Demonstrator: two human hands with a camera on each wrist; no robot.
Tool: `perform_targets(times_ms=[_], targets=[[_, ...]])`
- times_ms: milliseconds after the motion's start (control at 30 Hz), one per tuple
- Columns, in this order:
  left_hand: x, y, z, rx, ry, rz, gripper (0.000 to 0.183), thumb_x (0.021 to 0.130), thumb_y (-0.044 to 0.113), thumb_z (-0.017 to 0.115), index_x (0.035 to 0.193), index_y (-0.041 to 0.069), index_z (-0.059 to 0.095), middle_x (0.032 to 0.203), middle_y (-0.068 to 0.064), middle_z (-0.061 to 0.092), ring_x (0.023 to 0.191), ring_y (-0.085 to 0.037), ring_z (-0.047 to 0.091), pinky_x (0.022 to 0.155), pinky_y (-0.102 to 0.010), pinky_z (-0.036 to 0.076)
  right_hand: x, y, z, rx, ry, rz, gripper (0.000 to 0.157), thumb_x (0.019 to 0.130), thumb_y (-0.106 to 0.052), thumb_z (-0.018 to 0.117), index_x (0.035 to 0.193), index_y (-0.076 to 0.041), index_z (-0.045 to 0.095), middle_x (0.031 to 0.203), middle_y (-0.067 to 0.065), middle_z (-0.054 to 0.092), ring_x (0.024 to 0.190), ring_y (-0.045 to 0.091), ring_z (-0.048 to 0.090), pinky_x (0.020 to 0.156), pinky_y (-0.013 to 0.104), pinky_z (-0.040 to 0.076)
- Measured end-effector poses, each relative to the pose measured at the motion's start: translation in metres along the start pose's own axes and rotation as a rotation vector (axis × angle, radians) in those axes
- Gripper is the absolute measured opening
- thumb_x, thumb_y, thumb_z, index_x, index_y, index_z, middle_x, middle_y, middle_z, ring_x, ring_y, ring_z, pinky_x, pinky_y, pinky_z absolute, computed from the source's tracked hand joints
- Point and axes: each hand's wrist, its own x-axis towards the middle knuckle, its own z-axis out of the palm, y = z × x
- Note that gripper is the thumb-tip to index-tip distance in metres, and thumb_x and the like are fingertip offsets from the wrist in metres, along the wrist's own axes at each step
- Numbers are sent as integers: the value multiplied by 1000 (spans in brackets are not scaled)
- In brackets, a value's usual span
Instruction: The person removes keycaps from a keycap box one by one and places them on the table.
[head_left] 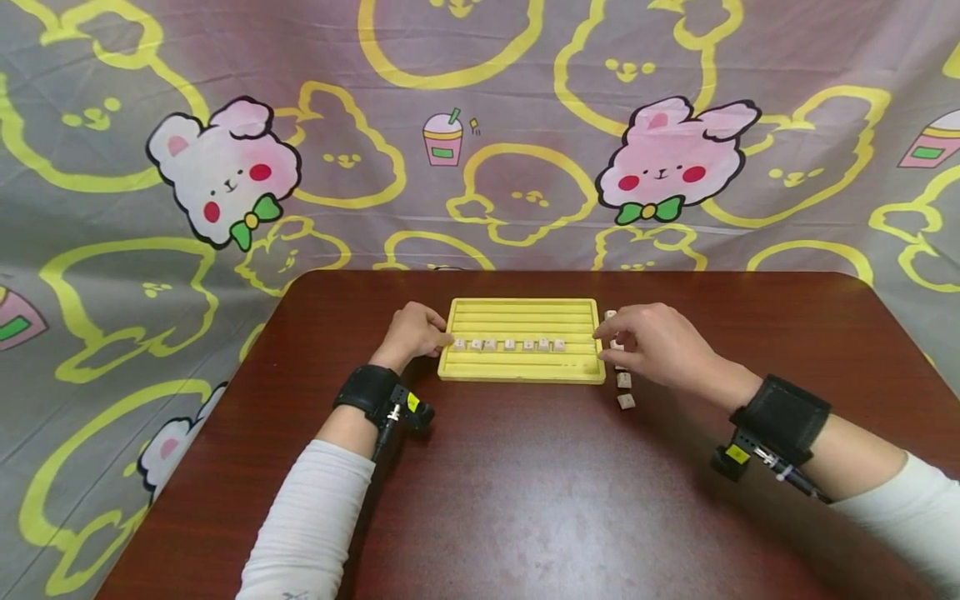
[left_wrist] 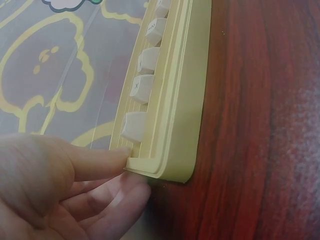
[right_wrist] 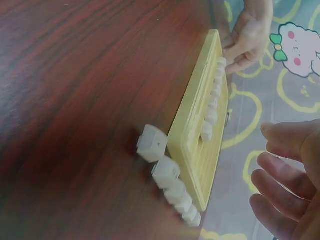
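A yellow ridged tray point(head_left: 517, 378) lies flat on the table. Several white keycaps point(head_left: 510, 344) stand in a row along one of its grooves, with a small gap partway. My left hand point(head_left: 412, 333) pinches the tray's left end, its thumb on the rim and the other fingers against the outer side, as the left wrist view shows. Over the tray's right end hovers my right hand point(head_left: 663, 342), fingers loosely bent and apart, holding nothing in the right wrist view. Beneath and beside it, a column of loose keycaps point(head_left: 624, 380) runs along the tray's right side, partly hidden by the hand.
The dark brown wooden table point(head_left: 525, 500) reaches back to a patterned cloth point(head_left: 517, 117) hanging behind it. Both wrists wear black straps point(head_left: 780, 418) with small cameras attached.
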Motion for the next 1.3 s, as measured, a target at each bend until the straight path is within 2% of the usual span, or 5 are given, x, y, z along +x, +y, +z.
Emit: perform_targets(times_ms=[133,367,633,867,1300], targets=[[-1,0,0,0,1,3,31,86,9,75,113,-4,69,108,-22,71,66,-13,70,59,-21,59,13,-6,5,4,-33,1,33,80,-23,83,110,-11,75,95,3,75,77,17,63,63,27,48],[-2,0,0,12,11,7,30,86,10,76,112,-4,70,106,-21,72,66,-14,70,58,-21,58,34,-10,17,-9,-82,-15,36,81,-25,82,113,-12,74,106,4,75,89,19,69,74,35,57],[-4,1,-1,26,20,26,30,85,11,76,112,-3,71,103,-21,74,64,-13,71,64,-26,61,48,-7,29,0,-110,-1,35,87,-31,76,116,-11,73,110,6,75,96,23,71,79,40,59],[-4,2,-1,27,19,22,30,85,11,76,112,-2,71,104,-20,73,61,-10,69,61,-23,60,57,-1,38,9,-139,53,36,87,-30,76,118,-12,72,112,4,74,100,22,71,83,41,58],[-1,1,0,-4,8,2,31,85,9,76,113,-4,70,106,-22,72,61,-10,67,60,-22,59,60,1,47,20,-180,66,34,89,-27,75,120,-14,71,111,6,74,100,22,69,84,41,58]])
